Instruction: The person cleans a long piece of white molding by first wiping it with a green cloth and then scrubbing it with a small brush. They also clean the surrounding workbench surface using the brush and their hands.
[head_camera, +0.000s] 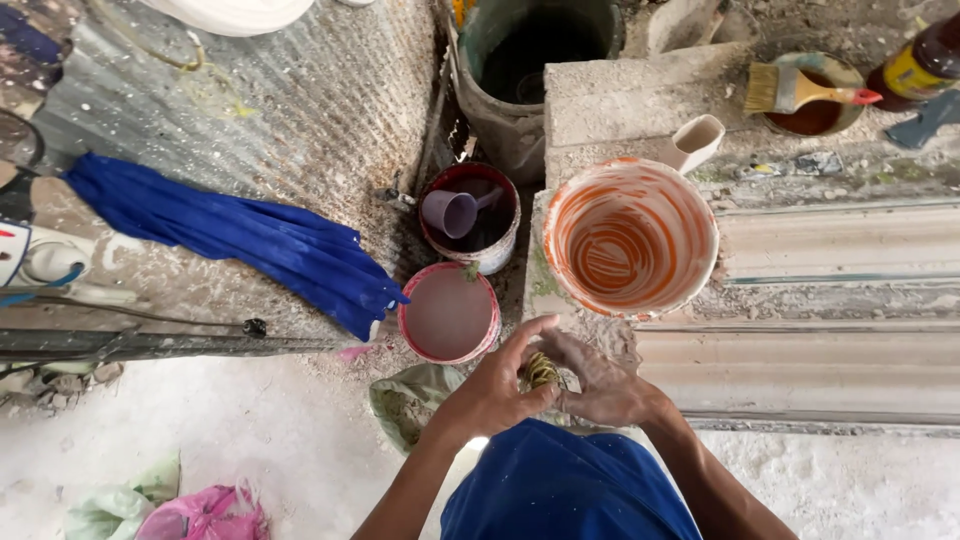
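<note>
Both hands met over a small yellowish fibrous wad (541, 371): left hand (497, 388) pinched it, right hand (603, 385) gripped its other side, steadying it. Beyond stood a pink-rimmed tub (449, 312) and an orange-streaked bucket (630, 236).

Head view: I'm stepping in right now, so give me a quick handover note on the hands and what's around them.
Left hand and right hand together grip a small yellowish bundle, low in the view. Just beyond: an orange-streaked bucket on a concrete block, a pink-rimmed tub of pale liquid, and a red-rimmed can with a purple scoop. The brush rests untouched on a far tin. What's done or left isn't visible.
</note>
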